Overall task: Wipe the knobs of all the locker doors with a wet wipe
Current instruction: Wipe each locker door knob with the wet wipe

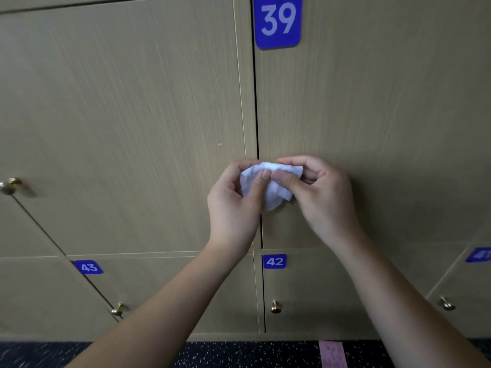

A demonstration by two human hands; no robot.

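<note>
Pinching a crumpled wet wipe (269, 185) between them, left hand (233, 205) and right hand (322, 192) curl their fingers round it before locker door 39 (372, 115), its long axis running roughly level, left to right

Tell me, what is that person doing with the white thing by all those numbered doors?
A person stands in front of wooden lockers and holds a crumpled white wet wipe in both hands. The left hand and the right hand pinch it together in front of the door numbered 39. Whether a knob sits behind the wipe cannot be seen. Below, the gold knob on door 42 is untouched right now, and so are the other gold knobs nearby.
</note>
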